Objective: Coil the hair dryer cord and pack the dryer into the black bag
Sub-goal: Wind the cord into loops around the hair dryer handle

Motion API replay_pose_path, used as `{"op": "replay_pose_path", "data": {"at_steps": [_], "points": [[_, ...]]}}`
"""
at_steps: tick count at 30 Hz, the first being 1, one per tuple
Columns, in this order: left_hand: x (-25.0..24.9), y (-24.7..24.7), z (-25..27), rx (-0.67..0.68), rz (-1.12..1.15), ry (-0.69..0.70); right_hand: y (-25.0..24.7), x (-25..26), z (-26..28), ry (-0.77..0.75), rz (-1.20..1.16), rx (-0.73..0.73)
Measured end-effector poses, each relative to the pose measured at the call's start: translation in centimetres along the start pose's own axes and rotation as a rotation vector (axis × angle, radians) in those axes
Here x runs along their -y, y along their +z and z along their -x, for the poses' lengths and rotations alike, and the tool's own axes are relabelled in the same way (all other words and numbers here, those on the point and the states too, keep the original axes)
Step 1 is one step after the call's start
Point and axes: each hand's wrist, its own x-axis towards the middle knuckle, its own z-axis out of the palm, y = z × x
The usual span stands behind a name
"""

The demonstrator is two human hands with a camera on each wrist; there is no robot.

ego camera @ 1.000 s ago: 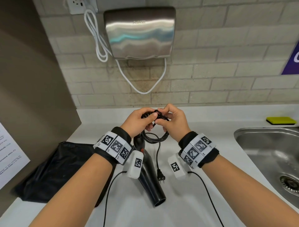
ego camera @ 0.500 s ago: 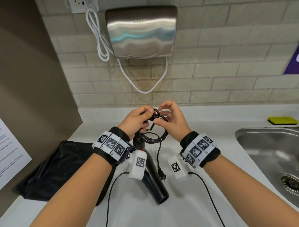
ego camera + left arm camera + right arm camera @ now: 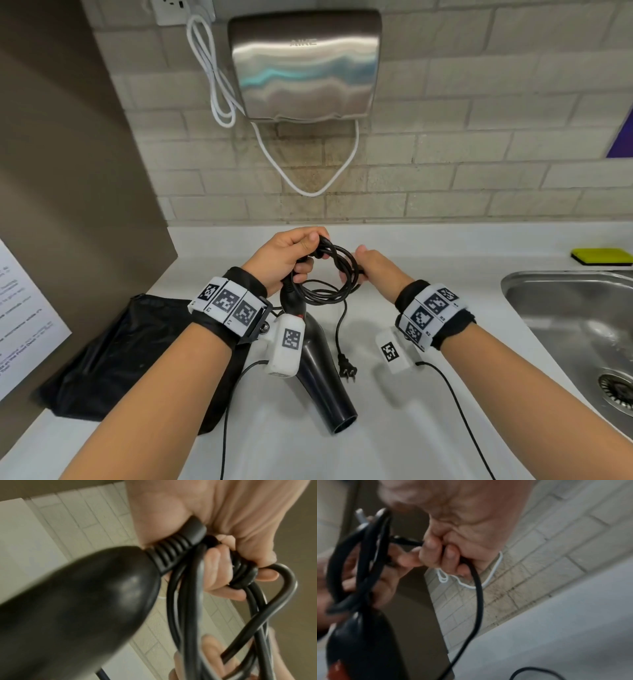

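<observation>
Head view: left hand (image 3: 286, 255) clamped on cord (image 3: 337, 274) coils above hair dryer (image 3: 317, 356); right hand (image 3: 375, 270) pinching loose strand right of coils. Plug (image 3: 346, 368) dangling beside dryer. Black bag (image 3: 113, 356) flat, left of dryer.

Left wrist view: fingers (image 3: 216, 572) curled round bundled loops at dryer's strain relief.

Right wrist view: cord threaded through closed fingers (image 3: 436, 555).

Judged: coiling, last turns. Next: wrap tail, tuck plug, then bag.

The hair dryer (image 3: 317, 363) I hold is smooth, glossy black plastic, its cord (image 3: 334, 274) rubbery with a ribbed collar. The black bag (image 3: 113, 356) looks thin, crinkled and faintly shiny; the sink (image 3: 548, 308) and wall dryer (image 3: 305, 65) are brushed metal.
</observation>
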Motion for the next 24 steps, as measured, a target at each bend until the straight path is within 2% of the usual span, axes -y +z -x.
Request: {"op": "replay_pose_path", "data": {"at_steps": [2, 6, 9, 11, 14, 17, 19, 24], "points": [[0.0, 0.1, 0.0, -0.02, -0.007, 0.0, -0.3, -0.5, -0.1, 0.051, 0.033, -0.044], [-0.2, 1.0, -0.3, -0.062, -0.117, -0.013, -0.7, -0.6, 0.3, -0.007, 0.097, -0.043], [-0.3, 1.4, -0.5, -0.079, -0.204, -0.038, -1.1, 0.2, 0.1, 0.005, 0.175, -0.139], [-0.5, 1.6, -0.6, -0.076, -0.249, -0.048, -1.3, 1.3, 0.0, -0.015, 0.232, -0.251], [-0.7, 1.9, -0.6, -0.093, -0.303, -0.058, -1.8, 2.9, -0.3, -0.09, 0.259, -0.436], [-0.6, 2.2, -0.6, -0.199, -0.324, -0.022, -1.8, 4.0, -0.3, -0.174, 0.223, -0.563], [-0.4, 2.1, -0.7, -0.251, -0.386, 0.005, -1.6, 4.7, 0.1, -0.231, 0.195, -0.599], [-0.2, 2.1, -1.0, -0.201, -0.475, 0.01, -0.6, 6.1, 1.4, -0.39, 0.218, -0.58]]}}
